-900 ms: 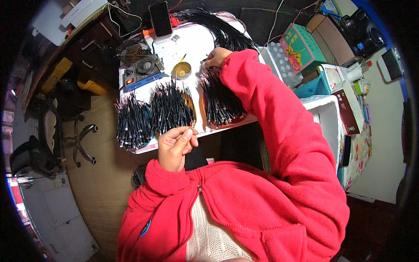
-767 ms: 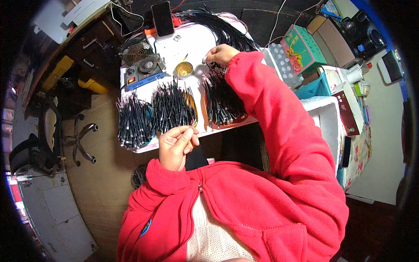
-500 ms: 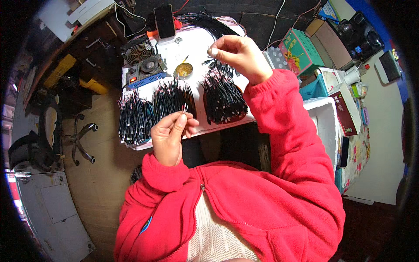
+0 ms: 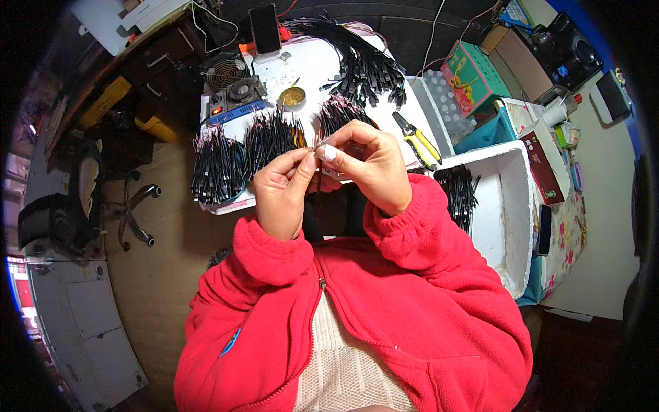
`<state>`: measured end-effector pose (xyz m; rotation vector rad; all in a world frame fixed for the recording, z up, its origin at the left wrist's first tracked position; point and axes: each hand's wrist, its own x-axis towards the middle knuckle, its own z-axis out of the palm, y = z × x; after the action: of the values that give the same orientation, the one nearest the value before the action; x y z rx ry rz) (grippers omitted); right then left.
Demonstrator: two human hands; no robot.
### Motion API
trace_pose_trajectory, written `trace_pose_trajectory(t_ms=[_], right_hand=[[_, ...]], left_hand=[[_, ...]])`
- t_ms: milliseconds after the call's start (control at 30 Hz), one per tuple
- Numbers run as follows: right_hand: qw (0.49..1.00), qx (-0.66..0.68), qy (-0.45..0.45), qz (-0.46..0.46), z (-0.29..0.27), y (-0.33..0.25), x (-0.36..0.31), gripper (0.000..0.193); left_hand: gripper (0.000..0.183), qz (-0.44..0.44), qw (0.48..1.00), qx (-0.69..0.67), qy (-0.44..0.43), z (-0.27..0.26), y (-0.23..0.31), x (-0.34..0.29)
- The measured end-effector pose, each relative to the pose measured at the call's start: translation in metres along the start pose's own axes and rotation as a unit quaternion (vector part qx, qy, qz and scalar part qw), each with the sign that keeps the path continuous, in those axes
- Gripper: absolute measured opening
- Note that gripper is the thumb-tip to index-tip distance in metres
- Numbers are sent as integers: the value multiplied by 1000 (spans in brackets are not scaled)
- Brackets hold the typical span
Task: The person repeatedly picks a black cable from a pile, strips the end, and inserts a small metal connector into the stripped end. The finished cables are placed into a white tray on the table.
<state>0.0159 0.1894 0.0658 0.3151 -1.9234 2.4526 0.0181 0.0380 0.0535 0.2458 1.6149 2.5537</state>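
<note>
My left hand (image 4: 283,192) and my right hand (image 4: 369,163) meet in front of the table edge, fingertips almost touching. Both pinch a thin dark cable (image 4: 318,180), its bare ends up between the fingers and its length hanging below. The fingers hide the exact spot they grip. Just beyond my hands stand bundles of short black cables with reddish tips: one at the left (image 4: 217,165), one in the middle (image 4: 270,145), and one (image 4: 338,115) partly behind my right hand.
Behind the bundles sit a small bowl (image 4: 292,99) and a blue heating unit (image 4: 237,110) with a lit red switch. Wire strippers (image 4: 419,143) with yellow handles lie right of my hand. A white foam box (image 4: 504,220) stands at the right; more black cables (image 4: 367,69) lie at the back.
My right hand has come down from above the table to meet my left hand at the cable. The left hand has shifted slightly up and right. The wire strippers have come into view.
</note>
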Motion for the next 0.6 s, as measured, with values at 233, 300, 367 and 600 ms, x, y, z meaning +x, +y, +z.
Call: trace_pose_trajectory(t_ms=[233, 300, 367, 600], right_hand=[[999, 28, 19, 39, -8, -3, -7, 8], [999, 39, 4, 12, -8, -2, -9, 8], [998, 44, 12, -33, -8, 0, -10, 10], [967, 244, -22, 66, -7, 16, -10, 9]], left_hand=[[16, 13, 1000, 21, -10, -1, -5, -5], [15, 1, 1000, 13, -15, 1, -6, -7], [15, -14, 1000, 8, -20, 1, -7, -7], [17, -29, 997, -58, -39, -3, -6, -9]])
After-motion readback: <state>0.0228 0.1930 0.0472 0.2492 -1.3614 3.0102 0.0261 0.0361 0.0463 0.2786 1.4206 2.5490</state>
